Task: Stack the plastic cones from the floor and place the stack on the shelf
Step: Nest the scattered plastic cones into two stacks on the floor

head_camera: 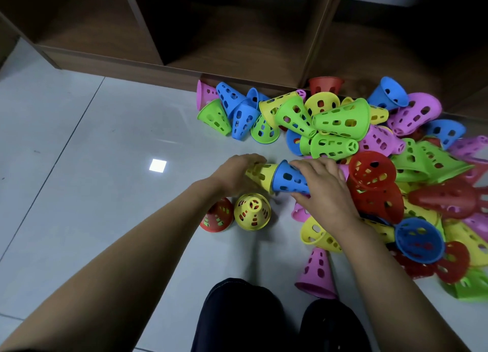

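A big heap of perforated plastic cones (pixel 340 122), green, blue, pink, yellow and red, lies on the tiled floor in front of a wooden shelf (pixel 237 42). My left hand (pixel 235 172) grips a yellow cone (pixel 260 176) lying on its side. My right hand (pixel 322 190) holds a blue cone (pixel 287 178) whose wide mouth sits over the yellow cone's wide end. Below the hands, a second yellow cone (pixel 252 211) and a red cone (pixel 217 215) stand upright.
The shelf's dark open compartments run along the top. A pink cone (pixel 317 275) stands near my knees (pixel 237 314). More cones (pixel 422 235) spread to the right edge. Bare grey tiles (pixel 92 166) extend to the left.
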